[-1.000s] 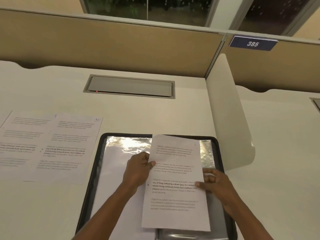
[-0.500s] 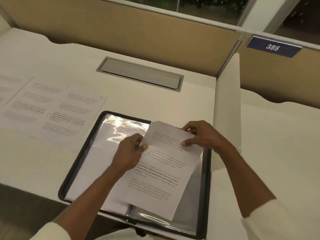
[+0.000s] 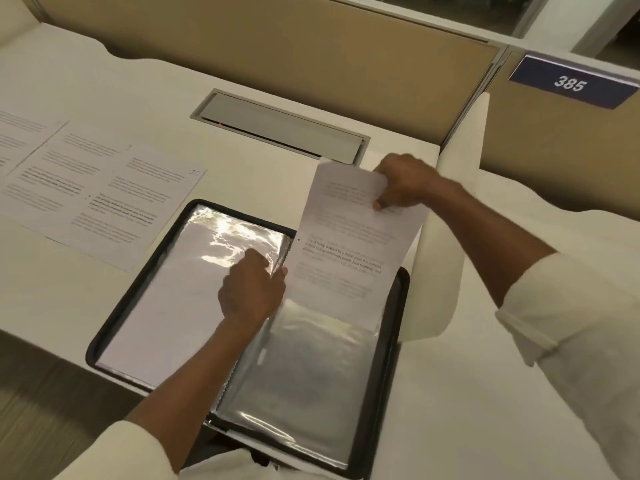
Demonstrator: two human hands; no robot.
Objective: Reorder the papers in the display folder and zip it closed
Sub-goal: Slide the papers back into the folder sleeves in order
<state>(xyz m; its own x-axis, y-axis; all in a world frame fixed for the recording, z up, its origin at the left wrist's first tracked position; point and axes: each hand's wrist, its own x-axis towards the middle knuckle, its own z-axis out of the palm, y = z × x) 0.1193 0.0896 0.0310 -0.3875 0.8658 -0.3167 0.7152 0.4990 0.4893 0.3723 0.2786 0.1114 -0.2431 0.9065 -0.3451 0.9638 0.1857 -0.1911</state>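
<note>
Fingers (image 3: 380,203) of right hand (image 3: 405,185) pinch far end of white printed sheet (image 3: 346,258) lying lengthwise over black display folder (image 3: 390,341); nearer left hand (image 3: 252,292) grips clear plastic sleeve (image 3: 277,247).

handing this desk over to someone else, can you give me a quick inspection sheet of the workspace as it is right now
surface: white desk; the folder's near end reaches past its front edge
job's things: display folder lies open, zip undone; printed sheet raised over its right side; loose papers lie left of the folder, one marked 10
clutter: nothing seen
grippers: right hand pinches the sheet's top; left hand pinches a clear sleeve near the spine
cables: nothing seen
surroundings: grey hatch set in the desk, tan partition behind, sign 385, white divider on the right
</note>
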